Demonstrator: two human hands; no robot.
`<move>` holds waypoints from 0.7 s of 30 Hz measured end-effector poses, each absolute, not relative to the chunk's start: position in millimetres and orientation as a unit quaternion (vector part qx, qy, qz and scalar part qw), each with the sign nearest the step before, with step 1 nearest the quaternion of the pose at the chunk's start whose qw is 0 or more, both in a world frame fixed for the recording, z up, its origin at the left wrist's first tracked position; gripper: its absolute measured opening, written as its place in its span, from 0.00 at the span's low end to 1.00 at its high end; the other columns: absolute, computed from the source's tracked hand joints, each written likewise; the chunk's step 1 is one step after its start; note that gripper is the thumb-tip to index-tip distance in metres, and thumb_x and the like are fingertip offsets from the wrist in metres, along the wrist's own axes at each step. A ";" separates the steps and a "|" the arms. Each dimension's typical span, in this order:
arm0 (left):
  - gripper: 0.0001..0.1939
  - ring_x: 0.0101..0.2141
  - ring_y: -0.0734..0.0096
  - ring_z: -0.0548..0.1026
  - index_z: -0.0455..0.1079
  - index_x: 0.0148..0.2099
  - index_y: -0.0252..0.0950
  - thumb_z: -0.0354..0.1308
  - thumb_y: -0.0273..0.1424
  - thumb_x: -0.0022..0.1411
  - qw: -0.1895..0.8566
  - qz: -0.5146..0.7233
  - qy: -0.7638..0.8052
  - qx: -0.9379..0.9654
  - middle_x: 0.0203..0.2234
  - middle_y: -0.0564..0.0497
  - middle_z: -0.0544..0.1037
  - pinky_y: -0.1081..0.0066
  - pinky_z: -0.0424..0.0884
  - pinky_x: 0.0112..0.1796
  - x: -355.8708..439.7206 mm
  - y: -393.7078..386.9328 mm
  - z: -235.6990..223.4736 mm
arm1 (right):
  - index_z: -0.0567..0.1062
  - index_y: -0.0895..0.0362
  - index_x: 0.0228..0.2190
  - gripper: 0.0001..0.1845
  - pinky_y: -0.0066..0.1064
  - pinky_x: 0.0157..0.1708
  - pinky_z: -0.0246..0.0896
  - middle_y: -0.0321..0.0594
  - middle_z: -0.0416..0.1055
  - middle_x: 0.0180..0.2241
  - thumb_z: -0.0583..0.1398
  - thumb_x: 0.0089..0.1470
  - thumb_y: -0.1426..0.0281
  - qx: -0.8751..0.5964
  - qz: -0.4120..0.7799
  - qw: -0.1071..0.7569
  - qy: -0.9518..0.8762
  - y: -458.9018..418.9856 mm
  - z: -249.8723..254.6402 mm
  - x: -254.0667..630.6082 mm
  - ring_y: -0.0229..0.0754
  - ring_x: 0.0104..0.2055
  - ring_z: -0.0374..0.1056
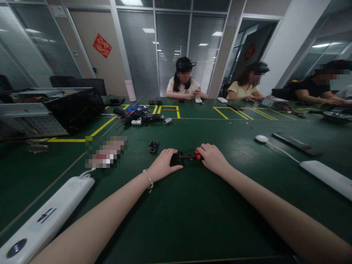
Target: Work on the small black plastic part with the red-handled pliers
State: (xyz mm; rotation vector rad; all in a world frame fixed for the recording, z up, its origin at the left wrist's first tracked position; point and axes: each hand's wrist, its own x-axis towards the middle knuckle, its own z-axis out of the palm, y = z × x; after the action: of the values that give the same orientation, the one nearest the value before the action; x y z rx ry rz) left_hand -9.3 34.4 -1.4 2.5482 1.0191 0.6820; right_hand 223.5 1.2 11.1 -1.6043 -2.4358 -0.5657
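My left hand (165,164) grips a small black plastic part (176,159) just above the green table, its thumb along the near edge. From the right, my right hand (211,157) is closed around the red handles of a pair of pliers (189,156). The jaws of the pliers point left and meet the black part; whether they are clamped on it I cannot tell. A second small black part (153,146) lies beyond my left wrist, apart from both hands.
Left stands a white power strip (52,216); another white bar (327,176) with a cable lies right. Tools and cables (140,116) are heaped farther back, beside an opened computer case (55,113). Several people sit across the green table (203,220). A pink bottle (130,91) stands behind.
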 end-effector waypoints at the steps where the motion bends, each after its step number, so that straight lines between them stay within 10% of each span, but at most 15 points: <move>1: 0.27 0.46 0.61 0.64 0.58 0.49 0.36 0.56 0.44 0.50 0.157 0.238 0.357 0.889 0.44 0.47 0.66 0.62 0.62 0.45 -9.4 34.5 -1.1 | 0.67 0.60 0.39 0.18 0.35 0.38 0.53 0.46 0.64 0.38 0.56 0.42 0.76 -0.538 -0.190 0.085 -0.817 1.1 11.0 223.4 0.45 0.39 0.59; 21: 0.26 0.47 0.60 0.64 0.58 0.50 0.35 0.55 0.43 0.51 0.150 0.236 0.355 0.892 0.45 0.45 0.66 0.61 0.61 0.46 -9.1 33.3 0.4 | 0.67 0.59 0.39 0.18 0.34 0.37 0.54 0.45 0.65 0.37 0.56 0.41 0.77 -0.522 -0.175 0.073 -0.832 7.0 9.4 230.9 0.44 0.37 0.60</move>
State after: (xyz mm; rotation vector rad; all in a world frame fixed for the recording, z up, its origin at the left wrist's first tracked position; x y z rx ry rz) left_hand -9.1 33.3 0.4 2.5630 1.0191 0.6778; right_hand 230.9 7.0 9.4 -1.5682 -2.4983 -0.5242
